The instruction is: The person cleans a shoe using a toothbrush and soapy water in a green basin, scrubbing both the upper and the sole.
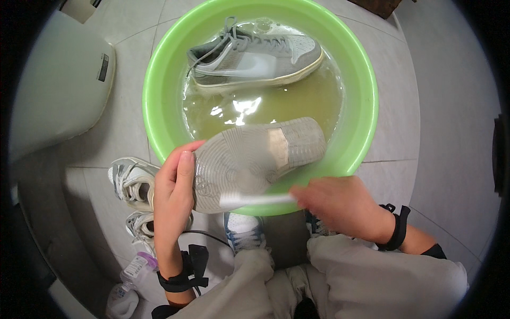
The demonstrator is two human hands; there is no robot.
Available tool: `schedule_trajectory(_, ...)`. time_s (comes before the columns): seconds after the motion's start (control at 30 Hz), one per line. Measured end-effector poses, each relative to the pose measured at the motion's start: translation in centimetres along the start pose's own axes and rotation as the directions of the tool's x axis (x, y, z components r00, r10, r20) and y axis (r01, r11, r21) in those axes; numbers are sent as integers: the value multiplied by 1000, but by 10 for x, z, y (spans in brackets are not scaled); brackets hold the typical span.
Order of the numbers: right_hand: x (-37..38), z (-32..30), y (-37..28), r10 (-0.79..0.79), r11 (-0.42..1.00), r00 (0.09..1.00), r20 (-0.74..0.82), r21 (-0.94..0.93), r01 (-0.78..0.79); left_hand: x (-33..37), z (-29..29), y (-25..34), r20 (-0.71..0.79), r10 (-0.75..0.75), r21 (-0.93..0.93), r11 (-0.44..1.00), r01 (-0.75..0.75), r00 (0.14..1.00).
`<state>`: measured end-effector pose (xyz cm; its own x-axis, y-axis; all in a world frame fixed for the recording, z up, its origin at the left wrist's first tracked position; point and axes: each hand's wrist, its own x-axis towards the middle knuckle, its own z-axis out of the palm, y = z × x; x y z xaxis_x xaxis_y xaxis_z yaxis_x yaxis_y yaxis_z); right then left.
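Note:
My left hand (179, 178) grips the toe end of a sneaker (247, 159), its ribbed, greyish sole turned up toward me over the near side of the green basin (366, 106). In my right hand (340, 204), smeared by motion, is a white brush (260, 200) with a slim handle. The brush's pale end lies at the sole's near edge, by the toe; its bristles are too blurred to make out. A second sneaker, grey and white with laces (257, 58), rests on its side in the basin's murky yellowish water (276, 106).
White and beige shoes (133, 181) stand on the tiled floor left of the basin. Nearer me are a clear bottle with a purple cap (139, 268) and a white jug (122, 302). A white rounded fixture (64, 80) is at the far left. My shoes (244, 229) touch the basin's near side.

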<state>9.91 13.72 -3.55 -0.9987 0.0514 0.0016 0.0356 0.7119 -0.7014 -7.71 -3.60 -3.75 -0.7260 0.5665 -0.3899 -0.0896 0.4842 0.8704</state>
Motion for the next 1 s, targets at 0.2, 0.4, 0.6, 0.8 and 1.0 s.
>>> schedule_trajectory(0.2,-1,-5,-3,-18,999,1000,21,-26,18,-6,1,1,-8,-36,-90,995,35,999)
schedule_trajectory(0.4,18,-11,14,-159,982,984,76,-88,166,-15,-3,2,6,-53,-124,991,53,999)
schedule_trajectory(0.6,29,-19,21,-180,971,977,115,-135,195,-14,-5,3,37,-27,-104,994,31,999)
schedule_trajectory(0.8,27,-19,18,-160,966,981,114,-188,179,-11,-11,-1,113,-32,-90,995,42,993)
schedule_trajectory(1.0,30,-10,39,-114,975,993,33,-187,119,-11,-10,1,133,-28,-76,996,39,991)
